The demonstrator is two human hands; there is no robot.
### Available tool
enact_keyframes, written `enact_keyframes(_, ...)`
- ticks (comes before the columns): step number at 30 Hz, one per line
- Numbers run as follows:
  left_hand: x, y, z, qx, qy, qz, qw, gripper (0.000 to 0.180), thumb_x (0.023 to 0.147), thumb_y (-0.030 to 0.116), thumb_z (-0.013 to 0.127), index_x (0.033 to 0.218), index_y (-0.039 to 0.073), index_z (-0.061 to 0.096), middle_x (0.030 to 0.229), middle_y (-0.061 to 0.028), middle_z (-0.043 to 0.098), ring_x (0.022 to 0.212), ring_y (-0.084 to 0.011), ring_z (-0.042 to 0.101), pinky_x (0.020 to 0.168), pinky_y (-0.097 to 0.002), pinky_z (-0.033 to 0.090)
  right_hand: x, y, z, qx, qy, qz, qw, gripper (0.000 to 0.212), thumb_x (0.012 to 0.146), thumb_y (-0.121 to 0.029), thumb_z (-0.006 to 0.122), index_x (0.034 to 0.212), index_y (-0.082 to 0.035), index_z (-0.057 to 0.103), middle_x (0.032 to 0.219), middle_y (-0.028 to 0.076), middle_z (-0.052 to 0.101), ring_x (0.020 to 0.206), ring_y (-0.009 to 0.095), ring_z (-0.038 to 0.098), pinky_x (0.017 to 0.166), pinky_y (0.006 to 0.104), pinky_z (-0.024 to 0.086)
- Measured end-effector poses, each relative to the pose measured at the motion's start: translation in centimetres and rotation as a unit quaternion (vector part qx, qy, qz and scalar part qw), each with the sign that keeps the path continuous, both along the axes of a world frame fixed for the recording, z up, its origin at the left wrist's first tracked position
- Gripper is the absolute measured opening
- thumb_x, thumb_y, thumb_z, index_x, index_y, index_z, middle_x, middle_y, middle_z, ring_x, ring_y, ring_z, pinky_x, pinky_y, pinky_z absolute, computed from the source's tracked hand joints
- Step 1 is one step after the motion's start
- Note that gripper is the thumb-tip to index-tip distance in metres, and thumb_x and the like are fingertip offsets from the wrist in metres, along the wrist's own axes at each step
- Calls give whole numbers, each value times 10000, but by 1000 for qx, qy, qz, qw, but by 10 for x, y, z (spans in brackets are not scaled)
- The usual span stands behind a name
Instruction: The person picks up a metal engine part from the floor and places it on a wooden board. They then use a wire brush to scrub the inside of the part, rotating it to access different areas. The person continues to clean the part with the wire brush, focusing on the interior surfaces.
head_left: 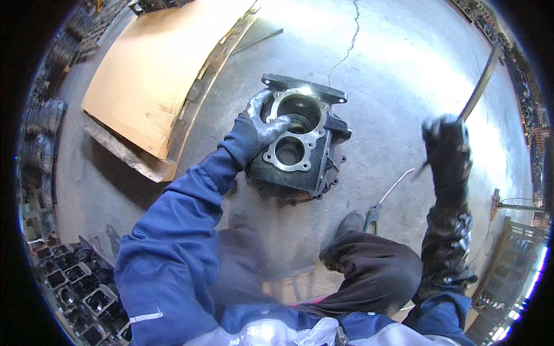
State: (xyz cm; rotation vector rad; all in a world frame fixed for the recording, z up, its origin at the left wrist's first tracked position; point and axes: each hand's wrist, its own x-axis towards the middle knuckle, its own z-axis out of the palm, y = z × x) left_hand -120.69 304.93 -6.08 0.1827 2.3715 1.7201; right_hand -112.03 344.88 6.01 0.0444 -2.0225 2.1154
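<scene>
A black metal gearbox housing (288, 176) sits on the floor in front of me, with two round bores ringed by bright machined faces. My left hand (262, 121), in a dark glove, grips its upper left side; the thumb lies at the rim of the larger bore and the fingers wrap round the outside, partly hidden. Out to the right and apart from the housing, my right hand (448, 141), gloved in black and somewhat blurred, is closed around a long, slightly curved metal bar (480, 86). The bar's long end slants up and right; a short dark end shows below the fist.
By my right foot lies a tool with a dark handle (372, 219) and a thin bent metal tip. Cardboard (150, 75) covers a pallet at the left, with a rod (257, 41) beyond it. Metal castings (75, 282) are stacked at the lower left; a metal rack (505, 265) stands right.
</scene>
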Motion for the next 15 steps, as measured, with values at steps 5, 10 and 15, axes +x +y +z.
enact_keyframes(5,8,6,9,86,-17,-6,996,845,956,199,792,1589,-91,313,1487,-233,557,1374,-293,561,1175,-410,452,-98,-76,50,216,40,160,962,575,1055,-543,601,1337,-47,669,1214,125,737,1010,180,667,879,356,539)
enact_keyframes(10,6,4,5,182,-38,-11,983,748,965,114,751,1577,-66,361,1484,-205,563,1383,-276,557,1188,-416,444,-122,-133,42,150,16,184,971,499,1040,-438,657,1278,-5,722,1126,138,789,836,76,672,661,196,467)
enact_keyframes(15,6,3,1,183,-7,-24,983,738,969,113,740,1573,-69,358,1480,-201,565,1377,-269,560,1184,-416,448,-132,-156,21,178,47,135,974,351,1058,-269,675,1271,3,737,1075,115,809,765,68,701,630,215,557)
